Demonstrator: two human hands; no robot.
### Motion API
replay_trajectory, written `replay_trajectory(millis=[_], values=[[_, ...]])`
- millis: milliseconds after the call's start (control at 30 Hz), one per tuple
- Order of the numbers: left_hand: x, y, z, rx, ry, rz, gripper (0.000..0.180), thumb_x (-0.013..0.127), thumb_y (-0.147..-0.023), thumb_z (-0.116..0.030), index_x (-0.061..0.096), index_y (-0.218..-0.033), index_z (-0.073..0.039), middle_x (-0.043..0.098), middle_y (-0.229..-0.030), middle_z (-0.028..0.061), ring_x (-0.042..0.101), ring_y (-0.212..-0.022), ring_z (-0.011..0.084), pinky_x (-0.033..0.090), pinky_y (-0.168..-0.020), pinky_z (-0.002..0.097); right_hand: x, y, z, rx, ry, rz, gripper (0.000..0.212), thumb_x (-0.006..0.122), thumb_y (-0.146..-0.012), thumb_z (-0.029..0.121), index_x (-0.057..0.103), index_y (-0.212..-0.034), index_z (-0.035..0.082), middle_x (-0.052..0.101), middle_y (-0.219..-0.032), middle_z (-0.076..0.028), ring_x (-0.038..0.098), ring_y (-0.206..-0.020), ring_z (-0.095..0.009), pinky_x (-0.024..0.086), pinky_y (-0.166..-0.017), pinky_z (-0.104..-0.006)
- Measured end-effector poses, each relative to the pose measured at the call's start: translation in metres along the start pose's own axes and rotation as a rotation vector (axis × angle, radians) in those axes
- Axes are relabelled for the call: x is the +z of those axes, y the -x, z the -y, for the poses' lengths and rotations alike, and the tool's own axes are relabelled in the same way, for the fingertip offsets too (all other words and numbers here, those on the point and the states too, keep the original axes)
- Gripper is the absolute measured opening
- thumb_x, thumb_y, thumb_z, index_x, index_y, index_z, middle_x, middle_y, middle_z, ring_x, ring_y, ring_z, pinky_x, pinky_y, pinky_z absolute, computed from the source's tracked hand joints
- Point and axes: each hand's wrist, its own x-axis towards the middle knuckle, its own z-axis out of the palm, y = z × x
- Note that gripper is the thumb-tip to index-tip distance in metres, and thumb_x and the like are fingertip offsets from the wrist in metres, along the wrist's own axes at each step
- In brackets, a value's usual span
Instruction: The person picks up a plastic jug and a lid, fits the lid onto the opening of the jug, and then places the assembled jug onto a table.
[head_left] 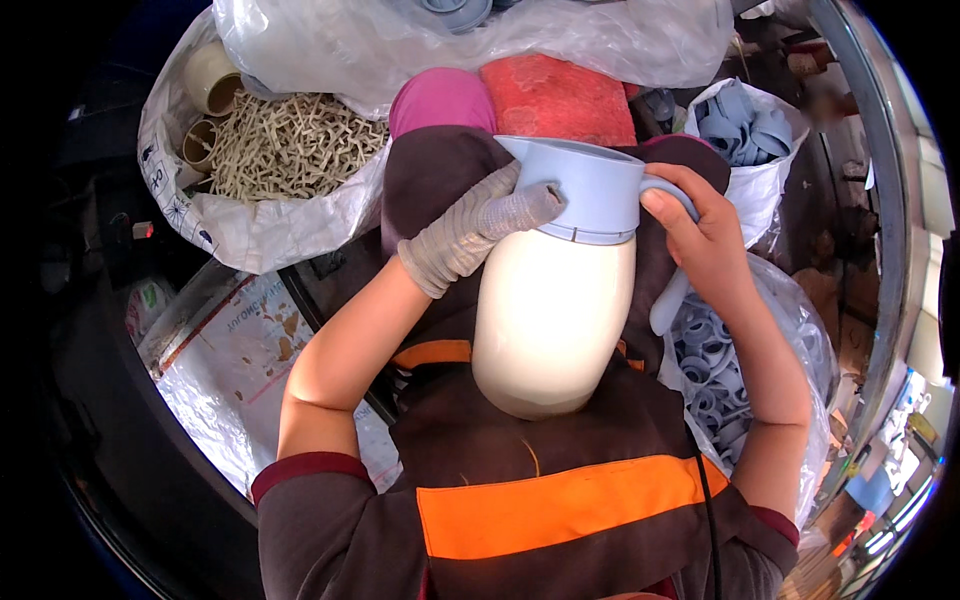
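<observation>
A jug rests on my lap, its cream rounded body (555,320) toward me and its light blue collar (585,190) with a pointed spout away from me. My left hand (475,220), in a grey knitted glove, grips the collar below the spout, thumb across its near side and fingers mostly hidden behind it. On the right side of the collar, my bare right hand (700,225) is closed round the light blue handle (675,195), thumb lying along it. The handle's rounded lower end (668,305) hangs free of the body below that hand.
A white sack (230,245) at left holds beige strips and cream jug bodies (210,80). Clear plastic sheeting (560,45) lies ahead, beyond a red pad (560,100). Bags at right hold blue collars (745,125) and small blue ring-shaped parts (705,365).
</observation>
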Motion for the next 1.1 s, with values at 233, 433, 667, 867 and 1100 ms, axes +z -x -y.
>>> replay_trajectory(millis=[233,433,667,867,1100], values=[[0.009,0.008,-0.002,-0.005,-0.071,-0.047,0.061,0.067,-0.084,-0.031,0.045,-0.132,-0.002,0.057,-0.117,0.006,0.053,-0.108,0.0138,0.042,-0.094,0.0282,-0.007,0.002,-0.004,0.068,0.049,0.104,0.033,0.059,-0.091,0.025,0.06,-0.112,0.0,0.063,-0.089,-0.006,0.055,-0.065,-0.009,0.044,-0.059,-0.0228],[0.025,0.009,-0.012,0.027,-0.137,0.031,0.062,0.071,-0.078,-0.024,0.046,-0.13,-0.002,0.057,-0.116,0.0058,0.053,-0.105,0.0129,0.044,-0.091,0.0284,-0.028,0.005,0.023,0.265,-0.271,0.407,0.062,0.068,-0.082,0.035,0.05,-0.127,-0.002,0.061,-0.079,-0.005,0.053,-0.051,-0.007,0.041,-0.046,-0.02],[0.026,0.016,-0.007,0.06,-0.155,-0.019,0.061,0.069,-0.083,-0.029,0.044,-0.132,-0.002,0.055,-0.119,0.0055,0.051,-0.108,0.0132,0.041,-0.094,0.0285,-0.032,0.009,0.021,0.229,-0.174,0.382,0.06,0.073,-0.077,0.035,0.056,-0.12,-0.003,0.06,-0.071,-0.002,0.05,-0.044,-0.006,0.039,-0.041,-0.0199],[-0.027,0.027,0.009,-0.016,-0.112,-0.378,0.051,0.045,-0.096,-0.043,0.052,-0.125,-0.002,0.059,-0.118,0.0094,0.057,-0.106,0.0199,0.042,-0.097,0.0349,-0.053,0.018,-0.015,0.253,-0.259,0.153,0.057,0.069,-0.078,0.039,0.059,-0.115,-0.003,0.057,-0.066,0.001,0.044,-0.04,-0.004,0.034,-0.038,-0.0181],[-0.021,0.02,0.015,0.136,-1.308,-0.356,0.022,0.059,-0.082,-0.025,0.065,-0.093,-0.006,0.066,-0.088,0.0136,0.064,-0.085,0.0295,0.049,-0.078,0.0383,-0.129,0.016,-0.013,0.047,-0.189,-0.362,0.044,0.057,-0.087,0.051,0.061,-0.092,0.007,0.041,-0.049,0.006,0.033,-0.039,-0.003,0.02,-0.039,-0.0187]])
